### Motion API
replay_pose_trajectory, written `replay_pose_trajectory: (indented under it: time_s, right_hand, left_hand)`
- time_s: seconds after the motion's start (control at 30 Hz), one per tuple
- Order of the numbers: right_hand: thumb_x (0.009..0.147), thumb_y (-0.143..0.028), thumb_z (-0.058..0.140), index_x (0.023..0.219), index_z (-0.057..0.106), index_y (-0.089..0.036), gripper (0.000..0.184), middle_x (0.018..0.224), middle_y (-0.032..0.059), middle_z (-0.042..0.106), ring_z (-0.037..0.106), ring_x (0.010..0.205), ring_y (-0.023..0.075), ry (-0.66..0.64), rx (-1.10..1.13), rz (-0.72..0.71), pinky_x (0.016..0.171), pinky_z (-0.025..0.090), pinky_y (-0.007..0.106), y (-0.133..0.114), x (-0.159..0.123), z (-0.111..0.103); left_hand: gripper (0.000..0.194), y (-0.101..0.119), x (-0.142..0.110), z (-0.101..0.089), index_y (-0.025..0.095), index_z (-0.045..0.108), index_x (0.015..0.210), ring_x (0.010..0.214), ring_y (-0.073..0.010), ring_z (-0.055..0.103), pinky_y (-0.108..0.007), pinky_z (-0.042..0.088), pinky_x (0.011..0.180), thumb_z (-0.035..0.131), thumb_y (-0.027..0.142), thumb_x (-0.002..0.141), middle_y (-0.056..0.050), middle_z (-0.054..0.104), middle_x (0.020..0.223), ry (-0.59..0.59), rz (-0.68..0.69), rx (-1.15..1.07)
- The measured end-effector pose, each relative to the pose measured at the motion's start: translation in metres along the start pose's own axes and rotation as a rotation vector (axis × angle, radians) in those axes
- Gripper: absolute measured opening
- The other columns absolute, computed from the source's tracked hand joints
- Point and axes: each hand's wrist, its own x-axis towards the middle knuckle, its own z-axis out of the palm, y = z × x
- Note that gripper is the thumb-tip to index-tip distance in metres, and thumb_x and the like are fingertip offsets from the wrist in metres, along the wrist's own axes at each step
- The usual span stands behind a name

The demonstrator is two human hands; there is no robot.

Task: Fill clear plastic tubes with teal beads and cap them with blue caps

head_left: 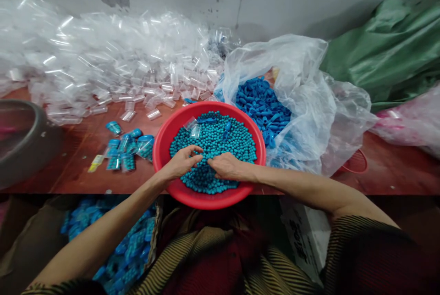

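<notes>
A red plastic basin full of small teal beads stands at the table's front edge. Over the beads, my left hand has its fingers curled, thumb and forefinger close together; whatever they hold is too small or too clear to make out. Beside it, slightly to the right, my right hand is closed, knuckles up, fingertips low against the beads, and its contents are hidden. Behind my hands, clear plastic sleeves and blue plastic pieces lie on the beads.
Clear plastic sleeves are heaped at the back left. A translucent bag of blue pieces lies right of the basin. Bead-filled packs sit left of it, near a grey tub. Below is a box of blue packs.
</notes>
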Motion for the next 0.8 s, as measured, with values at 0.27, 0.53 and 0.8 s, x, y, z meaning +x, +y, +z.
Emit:
replay_pose_trajectory:
  time_s: [0.27, 0.53, 0.8]
  right_hand:
    - [0.09, -0.007, 0.018, 0.143, 0.022, -0.009, 0.053, 0.11, 0.0227, 0.059, 0.066, 0.082, 0.0276, 0.235, -0.225, 0.182, 0.062, 0.052, 0.037, 0.021, 0.008, 0.001]
    - [0.087, -0.025, 0.048, 0.143, 0.02, -0.018, 0.063, 0.128, 0.0165, 0.05, 0.063, 0.086, 0.0221, 0.512, 0.15, 0.147, 0.069, 0.052, 0.033, 0.003, -0.013, -0.013]
    - [0.08, -0.023, 0.056, 0.118, 0.055, -0.015, 0.039, 0.101, 0.0075, 0.061, 0.053, 0.059, 0.0102, 0.574, 1.054, 0.032, 0.055, 0.046, 0.026, 0.029, -0.016, -0.02]
  left_hand:
    - [0.044, 0.001, 0.014, 0.008, 0.016, 0.051, 0.11, 0.061, -0.0119, 0.055, -0.019, 0.039, 0.045, 0.063, 0.03, 0.07, 0.0, 0.056, 0.075, 0.117, -0.121, -0.088]
    - [0.04, 0.01, 0.025, 0.021, 0.016, 0.054, 0.095, 0.059, -0.011, 0.058, -0.021, 0.044, 0.051, 0.073, 0.035, 0.066, 0.0, 0.06, 0.074, -0.092, -0.025, -0.541]
    - [0.04, 0.003, 0.02, 0.011, 0.016, 0.055, 0.094, 0.075, -0.0149, 0.065, -0.021, 0.047, 0.058, 0.076, 0.033, 0.065, -0.002, 0.064, 0.082, -0.261, 0.03, -0.666]
